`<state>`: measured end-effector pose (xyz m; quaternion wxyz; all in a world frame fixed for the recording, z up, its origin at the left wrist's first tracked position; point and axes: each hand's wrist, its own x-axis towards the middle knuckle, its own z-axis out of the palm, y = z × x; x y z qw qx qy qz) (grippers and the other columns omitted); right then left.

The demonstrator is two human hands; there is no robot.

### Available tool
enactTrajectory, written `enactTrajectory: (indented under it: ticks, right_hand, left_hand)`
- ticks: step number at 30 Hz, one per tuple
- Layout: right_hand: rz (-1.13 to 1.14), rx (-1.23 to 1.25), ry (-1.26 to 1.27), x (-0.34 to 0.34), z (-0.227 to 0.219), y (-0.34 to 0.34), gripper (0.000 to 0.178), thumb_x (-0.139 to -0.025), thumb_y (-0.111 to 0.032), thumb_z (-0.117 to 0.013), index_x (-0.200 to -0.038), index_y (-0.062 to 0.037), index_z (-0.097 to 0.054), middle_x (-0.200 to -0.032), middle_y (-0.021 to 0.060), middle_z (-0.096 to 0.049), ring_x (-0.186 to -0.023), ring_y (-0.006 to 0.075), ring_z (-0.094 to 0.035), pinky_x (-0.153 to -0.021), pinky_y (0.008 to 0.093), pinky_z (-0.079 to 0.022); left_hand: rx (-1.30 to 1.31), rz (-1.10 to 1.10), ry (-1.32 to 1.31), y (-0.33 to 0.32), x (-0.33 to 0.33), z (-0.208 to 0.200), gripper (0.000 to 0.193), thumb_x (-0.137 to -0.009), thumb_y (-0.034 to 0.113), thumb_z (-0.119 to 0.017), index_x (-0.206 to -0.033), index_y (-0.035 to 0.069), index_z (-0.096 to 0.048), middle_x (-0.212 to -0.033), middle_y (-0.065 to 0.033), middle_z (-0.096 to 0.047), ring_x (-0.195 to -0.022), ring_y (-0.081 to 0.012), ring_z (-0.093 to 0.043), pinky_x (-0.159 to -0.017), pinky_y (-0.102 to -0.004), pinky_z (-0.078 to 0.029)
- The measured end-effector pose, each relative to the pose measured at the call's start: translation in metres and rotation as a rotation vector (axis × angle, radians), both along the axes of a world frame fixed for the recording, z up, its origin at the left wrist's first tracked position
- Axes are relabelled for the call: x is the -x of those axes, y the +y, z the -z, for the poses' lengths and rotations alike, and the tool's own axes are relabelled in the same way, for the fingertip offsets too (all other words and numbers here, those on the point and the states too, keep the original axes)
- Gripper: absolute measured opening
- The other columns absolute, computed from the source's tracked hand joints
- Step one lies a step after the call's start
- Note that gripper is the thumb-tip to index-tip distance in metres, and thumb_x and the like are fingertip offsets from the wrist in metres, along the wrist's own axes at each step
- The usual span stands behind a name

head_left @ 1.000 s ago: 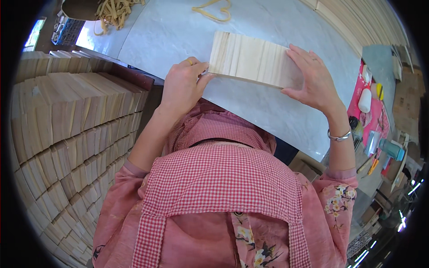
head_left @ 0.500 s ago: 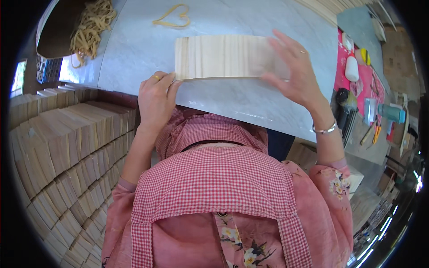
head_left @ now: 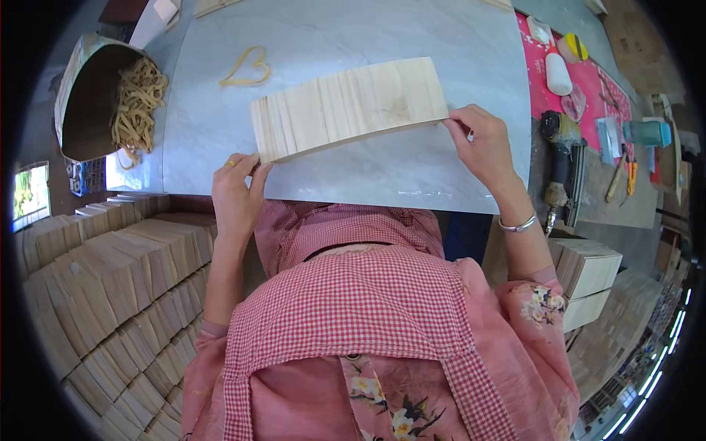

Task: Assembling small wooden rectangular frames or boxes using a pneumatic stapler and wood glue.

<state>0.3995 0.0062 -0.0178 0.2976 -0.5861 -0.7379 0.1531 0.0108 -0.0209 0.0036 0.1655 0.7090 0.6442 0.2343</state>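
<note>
Panel of pale wooden strips [head_left: 350,106], set aslant over the marbled grey-white table [head_left: 456,176], right end farther from the body than the left end; underside out of sight, so cannot tell if flat on the surface or slightly raised. Held at both near corners: left hand [head_left: 237,192] with thumb and fingertips narrowed on the left one, right hand [head_left: 482,143] pinching the right one, remaining fingers curled in. Exact contact hard to read, partly behind the wood and the knuckles. Small pale speck [head_left: 471,136] beside the right fingers, too tiny to name. Just beyond the panel's far left corner, yellowish band [head_left: 246,81] in a heart-shaped loop on the table. Farther left, tangled heap of similar bands [head_left: 140,99] at the mouth of an open container [head_left: 70,103], depths lost in shadow. At the right, white bottle [head_left: 559,77] on a pink sheet [head_left: 588,84]; near it, dark tool [head_left: 560,173] with a metal fitting [head_left: 551,220] at the near end, kind uncertain. Stacked wooden blocks [head_left: 95,279] at lower left, cut off at the rim of the view. More wooden pieces [head_left: 213,6] at the upper edge, mostly cropped, full shape unknown. Checked apron [head_left: 353,301] over a pink flowered shirt [head_left: 309,397], partly lost beneath the table edge
</note>
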Motion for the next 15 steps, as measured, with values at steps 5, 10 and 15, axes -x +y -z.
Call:
enactTrajectory:
  ticks: [5, 10, 15]
  right_hand:
    - [-0.112, 0.098, 0.047, -0.009, -0.014, 0.012, 0.010, -0.084, 0.004, -0.068, -0.094, 0.0019, -0.069, -0.076, 0.0043, -0.065, -0.061, 0.0141, -0.053, -0.060, 0.0258, -0.045]
    - [-0.102, 0.369, 0.345, -0.021, 0.001, 0.018, 0.006, -0.087, 0.001, -0.065, -0.093, 0.0013, -0.067, -0.077, 0.0049, -0.066, -0.058, 0.0132, -0.054, -0.056, 0.0256, -0.045]
    - [-0.038, 0.641, 0.612, -0.021, 0.003, 0.035, 0.007, -0.091, -0.004, -0.060, -0.092, -0.0004, -0.066, -0.074, 0.0065, -0.066, -0.052, 0.0133, -0.054, -0.049, 0.0259, -0.045]
  left_hand:
    - [0.020, 0.029, 0.005, 0.001, 0.002, -0.003, 0.019, -0.087, 0.002, -0.072, -0.103, -0.007, -0.073, -0.088, -0.0110, -0.066, -0.074, -0.0216, -0.058, -0.071, -0.0308, -0.048]
    - [0.018, 0.021, -0.025, 0.002, 0.002, 0.000, 0.018, -0.086, 0.001, -0.072, -0.103, -0.007, -0.073, -0.088, -0.0110, -0.067, -0.073, -0.0211, -0.059, -0.069, -0.0307, -0.048]
    - [0.023, -0.006, -0.023, 0.001, 0.000, 0.001, 0.018, -0.086, 0.000, -0.072, -0.103, -0.006, -0.073, -0.089, -0.0112, -0.068, -0.073, -0.0203, -0.060, -0.070, -0.0301, -0.049]
